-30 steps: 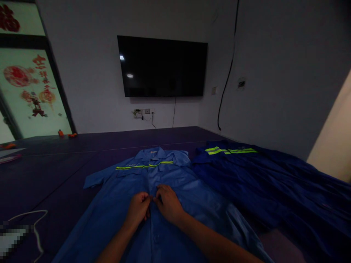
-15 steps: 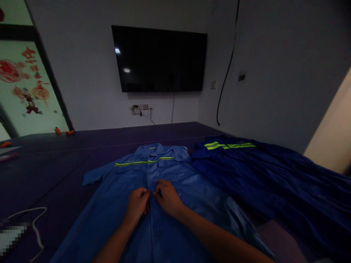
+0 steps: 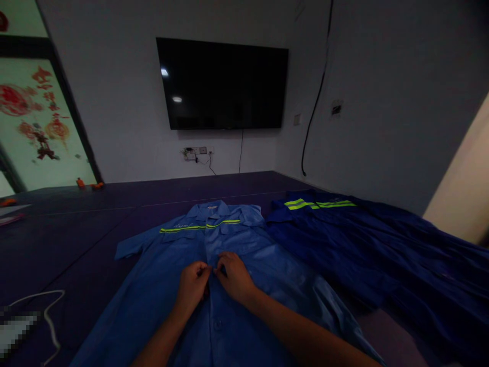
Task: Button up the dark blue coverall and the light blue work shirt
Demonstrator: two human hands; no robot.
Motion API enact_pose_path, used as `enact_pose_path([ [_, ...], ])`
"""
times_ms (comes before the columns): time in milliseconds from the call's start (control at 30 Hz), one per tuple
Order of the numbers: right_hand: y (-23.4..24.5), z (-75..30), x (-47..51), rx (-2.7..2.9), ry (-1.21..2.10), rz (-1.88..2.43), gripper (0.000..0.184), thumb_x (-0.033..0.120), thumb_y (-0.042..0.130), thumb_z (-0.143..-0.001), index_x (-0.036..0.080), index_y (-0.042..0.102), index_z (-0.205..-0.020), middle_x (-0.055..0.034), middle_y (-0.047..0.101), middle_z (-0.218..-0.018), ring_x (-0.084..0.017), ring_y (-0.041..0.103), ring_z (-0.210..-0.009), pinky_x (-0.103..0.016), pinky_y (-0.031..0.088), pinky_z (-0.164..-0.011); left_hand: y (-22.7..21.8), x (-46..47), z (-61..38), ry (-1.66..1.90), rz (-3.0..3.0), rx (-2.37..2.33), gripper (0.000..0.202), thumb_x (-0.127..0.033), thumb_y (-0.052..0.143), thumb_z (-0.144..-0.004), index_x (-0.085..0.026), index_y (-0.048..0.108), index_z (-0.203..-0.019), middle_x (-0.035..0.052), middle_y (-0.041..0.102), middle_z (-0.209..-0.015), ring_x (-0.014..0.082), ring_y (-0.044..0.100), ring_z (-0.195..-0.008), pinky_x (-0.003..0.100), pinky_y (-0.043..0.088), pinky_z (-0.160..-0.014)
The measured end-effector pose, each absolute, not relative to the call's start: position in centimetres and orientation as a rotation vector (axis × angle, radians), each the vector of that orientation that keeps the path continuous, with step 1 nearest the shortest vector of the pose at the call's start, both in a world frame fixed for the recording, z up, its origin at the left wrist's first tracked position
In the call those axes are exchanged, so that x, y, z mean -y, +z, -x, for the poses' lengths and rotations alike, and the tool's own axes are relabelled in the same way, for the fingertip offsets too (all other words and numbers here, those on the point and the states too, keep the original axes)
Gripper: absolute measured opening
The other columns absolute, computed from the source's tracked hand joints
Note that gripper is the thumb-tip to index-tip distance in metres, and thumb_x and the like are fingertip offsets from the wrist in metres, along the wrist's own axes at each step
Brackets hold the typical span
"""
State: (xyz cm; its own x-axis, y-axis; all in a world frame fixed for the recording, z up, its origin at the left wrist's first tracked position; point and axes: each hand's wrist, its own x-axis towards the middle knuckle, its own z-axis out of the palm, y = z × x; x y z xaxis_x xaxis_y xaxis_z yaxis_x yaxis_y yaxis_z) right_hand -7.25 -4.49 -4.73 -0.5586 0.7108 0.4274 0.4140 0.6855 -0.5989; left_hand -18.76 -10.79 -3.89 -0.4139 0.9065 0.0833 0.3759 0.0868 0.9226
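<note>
A light blue work shirt [image 3: 229,237] lies flat, front side up, its collar pointing away from me and a yellow-green stripe across the chest. My left hand [image 3: 194,283] is closed in a pinch on the front edge of the shirt, along the button line. Close beside it, my right hand [image 3: 234,275] grips the same placket with thumb and fingers curled. The spot between the fingertips is too small and dark to make out. A button [image 3: 217,324] shows on the placket below my hands.
A dark blue garment [image 3: 351,244] with a bright stripe lies to the right. A white cable [image 3: 49,321] curls at lower left on the purple surface [image 3: 95,224]. A television [image 3: 225,84] hangs on the far wall, and a black cord [image 3: 315,109] dangles beside it.
Both hands stay nearly in place at the placket; the left fingertips shift very slightly toward the right hand. The shirt has not moved.
</note>
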Motion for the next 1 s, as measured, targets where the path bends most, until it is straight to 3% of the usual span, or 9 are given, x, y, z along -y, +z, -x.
enact_pose_path([
  [567,-5.04,7.19,4.5,2.279,0.543,0.851,0.007,0.014,0.05,-0.074,0.018,0.055,-0.074,-0.0038,0.058,-0.089,-0.016,0.05,-0.092,-0.028,0.036,-0.079,-4.07,10.64,18.82,1.312,-1.282,-1.826,0.028,-0.041,0.041,-0.071,-0.017,0.052,-0.062,-0.0051,0.044,-0.04,0.0094,0.041,-0.033,0.02,0.029,-0.037],
  [767,-5.09,7.18,4.5,2.292,0.531,0.853,0.008,0.014,0.049,-0.075,0.018,0.056,-0.074,-0.0043,0.058,-0.088,-0.016,0.05,-0.092,-0.028,0.036,-0.079,-4.32,10.38,19.1,1.292,-1.344,-1.832,0.024,-0.036,0.044,-0.069,-0.016,0.054,-0.059,-0.0014,0.053,-0.05,0.0108,0.047,-0.044,0.02,0.031,-0.042],
  [1000,-5.12,7.19,4.4,2.292,0.539,0.846,0.009,0.013,0.05,-0.074,0.018,0.056,-0.074,-0.0039,0.058,-0.088,-0.017,0.05,-0.091,-0.028,0.036,-0.079,-4.7,10.22,19.17,1.306,-1.327,-1.832,0.023,-0.035,0.045,-0.068,-0.015,0.057,-0.064,-0.0019,0.053,-0.05,0.0108,0.047,-0.043,0.02,0.031,-0.043],
])
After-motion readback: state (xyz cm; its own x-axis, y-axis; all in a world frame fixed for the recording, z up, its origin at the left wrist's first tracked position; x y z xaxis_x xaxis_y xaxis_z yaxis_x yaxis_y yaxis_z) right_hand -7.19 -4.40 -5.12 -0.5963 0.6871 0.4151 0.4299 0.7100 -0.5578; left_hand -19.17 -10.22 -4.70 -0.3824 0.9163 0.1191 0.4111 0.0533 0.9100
